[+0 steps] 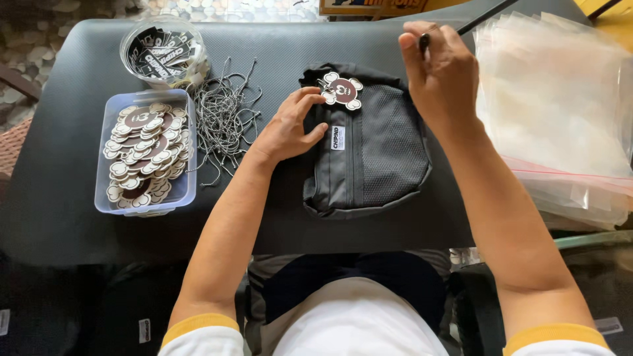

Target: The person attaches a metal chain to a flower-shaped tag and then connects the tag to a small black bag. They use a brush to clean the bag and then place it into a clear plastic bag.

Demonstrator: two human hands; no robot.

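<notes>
pouch [369, 155] of grey fabric lies mid-mat, flower-shaped tag [343, 90] at its top. left hand [290, 128] rests on its edge, fingers loosely spread. right hand [440, 69] is pinched shut on something small and dark, mostly hidden by the fingers. clear bags [560, 99] run off frame at right.

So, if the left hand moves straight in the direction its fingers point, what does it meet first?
Probably the brown flower-shaped tag on the grey pouch; the left hand already rests on the pouch's edge.
</notes>
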